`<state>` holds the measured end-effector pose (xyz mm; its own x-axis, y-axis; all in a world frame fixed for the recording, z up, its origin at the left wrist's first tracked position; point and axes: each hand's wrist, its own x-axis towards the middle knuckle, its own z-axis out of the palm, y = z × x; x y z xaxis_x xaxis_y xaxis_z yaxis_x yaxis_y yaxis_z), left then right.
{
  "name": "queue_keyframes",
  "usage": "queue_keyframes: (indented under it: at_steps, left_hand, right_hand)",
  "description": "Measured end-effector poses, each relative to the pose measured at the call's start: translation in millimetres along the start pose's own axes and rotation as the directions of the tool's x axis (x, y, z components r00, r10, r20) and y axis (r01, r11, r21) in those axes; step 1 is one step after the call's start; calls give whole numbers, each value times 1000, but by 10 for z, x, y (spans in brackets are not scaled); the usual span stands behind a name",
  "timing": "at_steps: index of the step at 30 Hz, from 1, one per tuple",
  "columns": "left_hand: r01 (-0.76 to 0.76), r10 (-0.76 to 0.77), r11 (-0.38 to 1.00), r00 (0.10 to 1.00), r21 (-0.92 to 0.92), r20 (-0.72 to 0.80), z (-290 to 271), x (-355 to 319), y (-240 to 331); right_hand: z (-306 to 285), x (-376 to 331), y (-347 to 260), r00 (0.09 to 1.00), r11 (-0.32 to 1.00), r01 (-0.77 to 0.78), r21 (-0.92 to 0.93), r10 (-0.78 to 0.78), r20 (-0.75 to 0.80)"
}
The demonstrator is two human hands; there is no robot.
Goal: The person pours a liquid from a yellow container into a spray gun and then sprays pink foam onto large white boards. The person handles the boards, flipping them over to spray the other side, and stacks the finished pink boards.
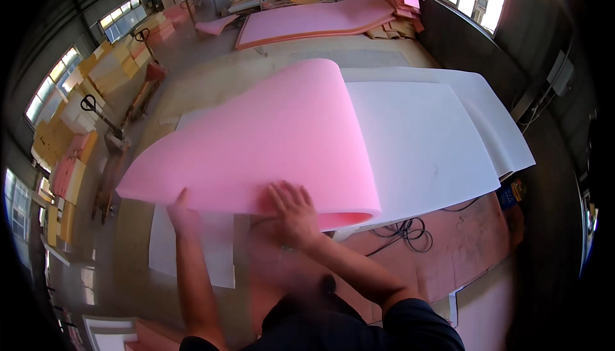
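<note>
A large pink foam sheet [256,139] lies in front of me, folded over on itself with a rounded bend at its right side. At its near edge, left of the middle, my left hand [184,218] is closed on the foam; some of its fingers are hidden and it is slightly blurred. My right hand [295,215] rests on the sheet's near edge, fingers spread and pointing away from me. Under the foam and out to the right, a smooth white sheet [423,139] shows, with another white sheet [500,120] behind it.
A black cable [410,234] lies coiled beside the near edge of the white sheets. Further off are pink foam slabs [314,21] and a folded pink stack [400,2]. Pallet jacks [112,127] and foam blocks [106,72] line the left. Along the right runs a dark wall with windows.
</note>
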<state>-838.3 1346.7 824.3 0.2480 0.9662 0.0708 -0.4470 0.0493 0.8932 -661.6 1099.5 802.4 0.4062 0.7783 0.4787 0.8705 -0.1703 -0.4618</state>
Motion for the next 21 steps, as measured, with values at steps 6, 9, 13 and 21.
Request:
queue_keyframes:
  at_steps: [6,9,13,21]
  left_hand:
    - [58,-58,998,998,-19,7,-724,312,-99]
    - [40,-37,996,999,-76,37,-1181,561,-63]
    - [41,-41,996,999,-73,5,-1607,811,-106]
    - [335,-328,904,942,-266,74,-2356,1057,-1020]
  right_hand:
    - [156,-404,616,989,966,-146,-212,135,-66]
    - [337,-420,563,986,967,-148,-210,127,-107]
    - [629,-386,368,991,968,-110,-226,89,-101]
    - [1089,-351,250,989,939,-131,-318,147,25]
